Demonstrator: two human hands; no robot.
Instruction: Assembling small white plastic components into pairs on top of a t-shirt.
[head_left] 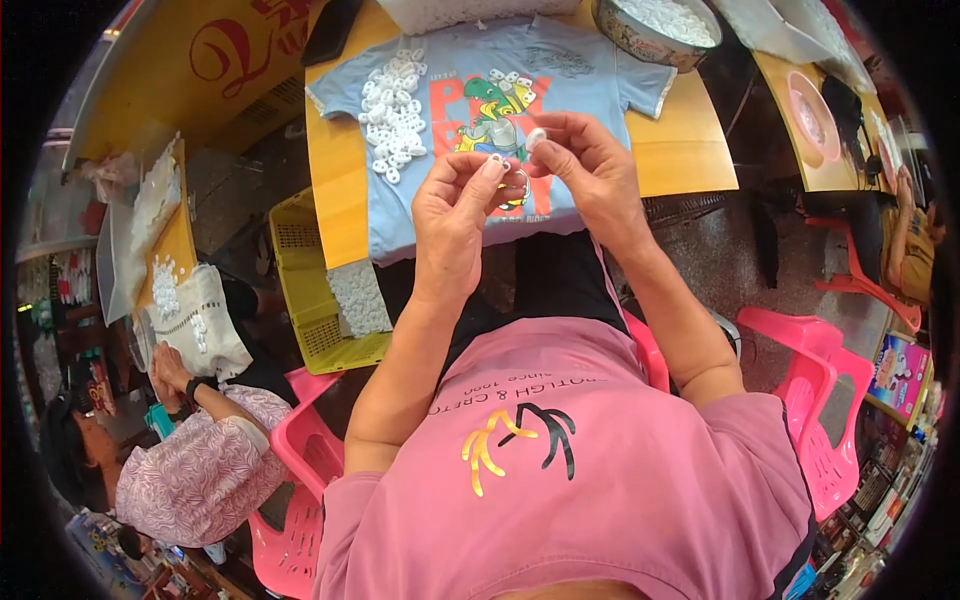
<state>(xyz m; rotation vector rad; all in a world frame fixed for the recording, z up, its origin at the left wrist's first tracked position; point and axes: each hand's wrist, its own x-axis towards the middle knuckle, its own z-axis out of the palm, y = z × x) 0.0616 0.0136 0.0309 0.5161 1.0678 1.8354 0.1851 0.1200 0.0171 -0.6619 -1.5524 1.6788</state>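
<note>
A light blue printed T-shirt lies spread over the table in front of me. Above it my left hand pinches a small white plastic piece with a hole between thumb and fingers. Close by on the right, my right hand grips another small white piece at its fingertips. The two pieces are held near each other; I cannot tell whether they touch. A long pile of white oval pieces with dark holes rests on the shirt's left side. A few similar pieces lie on the print beyond my hands.
Beyond the shirt stand a white box and a round tin of white pieces. A dark phone-like slab lies far left. Yellow crate sits left of my legs. Pink chairs flank me; another person works at left.
</note>
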